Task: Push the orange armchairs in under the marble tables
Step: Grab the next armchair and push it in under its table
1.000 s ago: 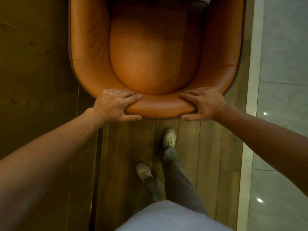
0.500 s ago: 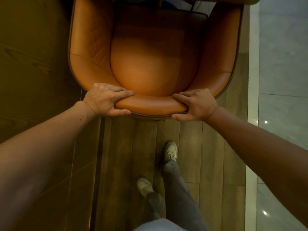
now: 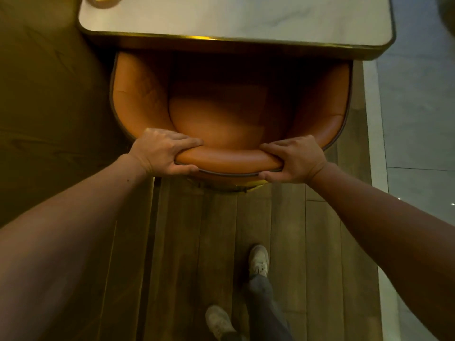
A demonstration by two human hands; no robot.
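Pushing step. Left grip (image 3: 162,152), right grip (image 3: 295,159) clamped round armchair (image 3: 221,119) back rim; ahead of both, seat front under table (image 3: 234,16). Next: even, straight shove forward.

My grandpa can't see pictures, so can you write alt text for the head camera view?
The left hand and right hand grip the curved back of an orange armchair, whose front sits under a marble table. Below, pale shoes stand on a wood floor.

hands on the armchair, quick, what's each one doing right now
Left hand: closed, holding the top back edge of the orange armchair.
Right hand: closed, holding the same edge of the orange armchair.
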